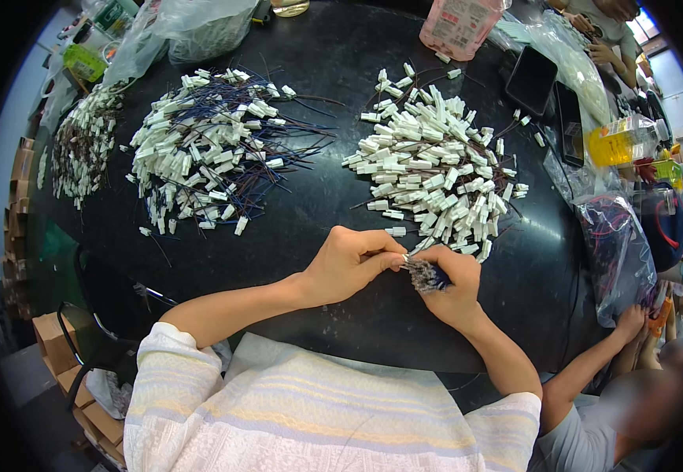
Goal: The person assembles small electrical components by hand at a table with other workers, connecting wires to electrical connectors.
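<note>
gry-tipped blu wires (pixel 428 277), wht connectors (pixel 434 182), blk table (pixel 310 330) & ylw-striped wht shirt (pixel 334 405).

Bright light leaves glare at the right of the tabletop (pixel 544 231). Fisheye distortion bends the edges toward black corners. A person's head (pixel 652 405) at lower right is blurred.

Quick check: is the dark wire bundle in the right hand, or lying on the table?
In the right hand: the fingers curl around the wire bundle, its greyish tips showing toward the left.
</note>
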The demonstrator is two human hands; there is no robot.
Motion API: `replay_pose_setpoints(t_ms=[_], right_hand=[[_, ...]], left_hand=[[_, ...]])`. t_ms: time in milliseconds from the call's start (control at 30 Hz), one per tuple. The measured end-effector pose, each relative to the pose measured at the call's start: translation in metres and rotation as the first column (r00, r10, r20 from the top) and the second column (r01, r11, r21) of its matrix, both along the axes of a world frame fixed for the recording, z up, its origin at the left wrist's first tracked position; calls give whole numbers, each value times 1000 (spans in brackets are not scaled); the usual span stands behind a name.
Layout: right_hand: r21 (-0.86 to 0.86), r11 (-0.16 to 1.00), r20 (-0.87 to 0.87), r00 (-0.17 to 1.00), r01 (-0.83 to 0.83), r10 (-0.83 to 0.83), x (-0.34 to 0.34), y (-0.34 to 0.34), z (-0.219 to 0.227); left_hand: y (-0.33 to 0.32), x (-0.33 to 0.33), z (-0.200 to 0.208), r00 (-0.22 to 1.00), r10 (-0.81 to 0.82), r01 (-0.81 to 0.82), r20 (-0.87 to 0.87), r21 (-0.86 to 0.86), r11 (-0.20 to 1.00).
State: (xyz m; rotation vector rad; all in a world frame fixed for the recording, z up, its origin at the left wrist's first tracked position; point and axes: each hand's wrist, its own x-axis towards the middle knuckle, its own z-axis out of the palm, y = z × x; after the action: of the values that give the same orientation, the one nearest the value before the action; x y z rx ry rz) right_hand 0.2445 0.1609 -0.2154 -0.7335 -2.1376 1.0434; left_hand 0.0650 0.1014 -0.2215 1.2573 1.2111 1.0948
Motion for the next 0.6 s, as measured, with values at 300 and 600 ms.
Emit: replay_pose_setpoints(t_ms=[300, 600], right_hand=[[-386, 920, -103, 989, 59, -107, 4, -2, 2], [-533, 843, -50, 992, 70, -114, 5, 3, 4]], left_hand=[[17, -10, -3, 851, 307, -27, -426, 548, 836], [13, -14, 1, 957, 121, -61, -263, 225, 972]])
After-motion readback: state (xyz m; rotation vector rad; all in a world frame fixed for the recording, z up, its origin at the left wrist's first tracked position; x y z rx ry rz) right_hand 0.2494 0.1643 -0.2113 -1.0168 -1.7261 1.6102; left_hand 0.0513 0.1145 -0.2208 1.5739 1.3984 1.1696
